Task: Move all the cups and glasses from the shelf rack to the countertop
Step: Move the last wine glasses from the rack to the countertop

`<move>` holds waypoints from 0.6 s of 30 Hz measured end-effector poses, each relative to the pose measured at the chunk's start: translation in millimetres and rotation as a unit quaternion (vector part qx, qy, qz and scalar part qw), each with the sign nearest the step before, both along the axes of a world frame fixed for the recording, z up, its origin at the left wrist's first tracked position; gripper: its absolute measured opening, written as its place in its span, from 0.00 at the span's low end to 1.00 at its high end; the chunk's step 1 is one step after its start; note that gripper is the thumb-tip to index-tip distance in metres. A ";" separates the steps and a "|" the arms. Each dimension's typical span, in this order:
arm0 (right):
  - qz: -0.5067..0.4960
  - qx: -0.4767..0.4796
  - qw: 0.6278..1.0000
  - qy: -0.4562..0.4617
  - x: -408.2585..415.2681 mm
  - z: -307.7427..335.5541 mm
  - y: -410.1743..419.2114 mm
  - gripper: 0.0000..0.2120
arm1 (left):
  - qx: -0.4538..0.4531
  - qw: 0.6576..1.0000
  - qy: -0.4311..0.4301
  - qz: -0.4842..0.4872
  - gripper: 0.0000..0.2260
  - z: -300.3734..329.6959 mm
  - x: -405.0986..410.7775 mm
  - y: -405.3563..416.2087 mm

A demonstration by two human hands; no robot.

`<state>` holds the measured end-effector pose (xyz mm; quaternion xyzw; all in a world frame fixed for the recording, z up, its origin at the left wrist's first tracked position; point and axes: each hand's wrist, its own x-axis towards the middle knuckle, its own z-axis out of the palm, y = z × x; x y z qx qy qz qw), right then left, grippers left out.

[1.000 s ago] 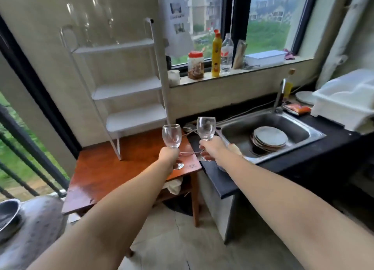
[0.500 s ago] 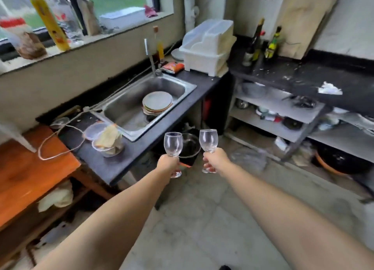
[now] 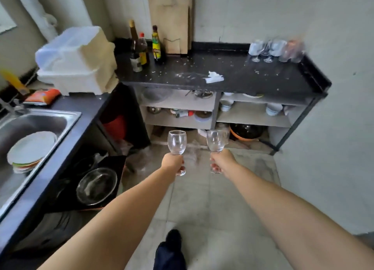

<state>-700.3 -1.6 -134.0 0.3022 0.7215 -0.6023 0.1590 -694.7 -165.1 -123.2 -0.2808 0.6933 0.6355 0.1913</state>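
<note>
Head view has swung from the sink to the countertop [image 3: 232,75]; left hand [image 3: 173,163] and right hand [image 3: 221,160] each grip a wine glass stem, nearing the glasses [image 3: 271,49] set there

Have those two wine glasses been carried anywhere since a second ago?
Yes. Both wine glasses have left the white rack, passed the sink, and now face the black countertop.

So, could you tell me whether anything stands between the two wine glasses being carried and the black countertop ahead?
Nothing visible does. The left hand and right hand hold wine glasses over open floor. The countertop has bare space in front of the glasses already there, right of the crumpled paper.
</note>
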 end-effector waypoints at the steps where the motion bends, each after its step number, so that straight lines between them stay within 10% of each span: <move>1: -0.017 0.000 1.000 0.003 -10.8 -1.8 15.5 0.09 | -0.001 1.000 0.000 -0.019 0.12 -0.9 -15.1 16.2; 18: -0.199 0.043 0.979 0.024 -232.1 30.5 229.1 0.09 | -0.069 0.968 0.054 -0.237 0.03 17.3 -304.1 241.8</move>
